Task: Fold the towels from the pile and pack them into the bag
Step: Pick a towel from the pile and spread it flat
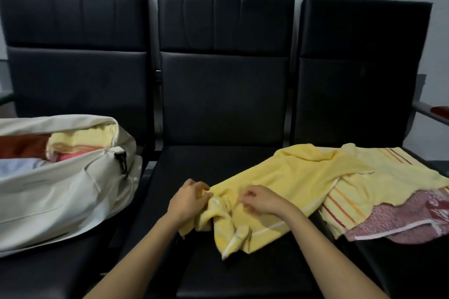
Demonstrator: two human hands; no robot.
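On the bench (218, 160), right of the open bag (60, 192), you are gripping the yellow towel's (291, 177) bunched end. Your left hand (188, 198) is pinching its corner and your right hand (261, 201) fingers (247, 195) are curling into the cloth beside it. Its long axis is running away from the bag, onto the pile (401, 216).

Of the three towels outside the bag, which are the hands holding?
The plain yellow towel, gripped by the left hand and right hand; the striped yellow towel and maroon patterned towel lie beneath, untouched.
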